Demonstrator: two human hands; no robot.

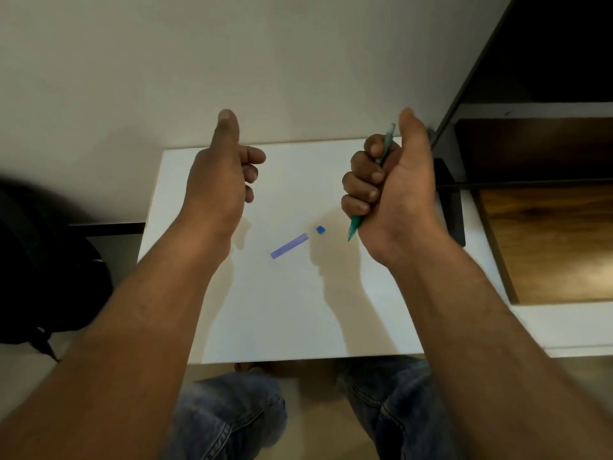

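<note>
My right hand point(394, 184) is raised above the white table point(292, 310), thumb pointing up, fingers curled round a green pen point(356, 227) whose tip points down. My left hand point(220, 174) is raised at the left, thumb up, fingers curled and holding nothing. On the table between the hands lie a long blue strip point(289, 250) and a small blue square piece point(320, 230), a little apart from each other.
A plain wall rises behind the table. A dark frame with wooden shelves point(544, 227) stands at the right, close to my right hand. A black bag point(43, 277) lies on the floor at the left. My knees in jeans point(232, 413) show below the table's near edge.
</note>
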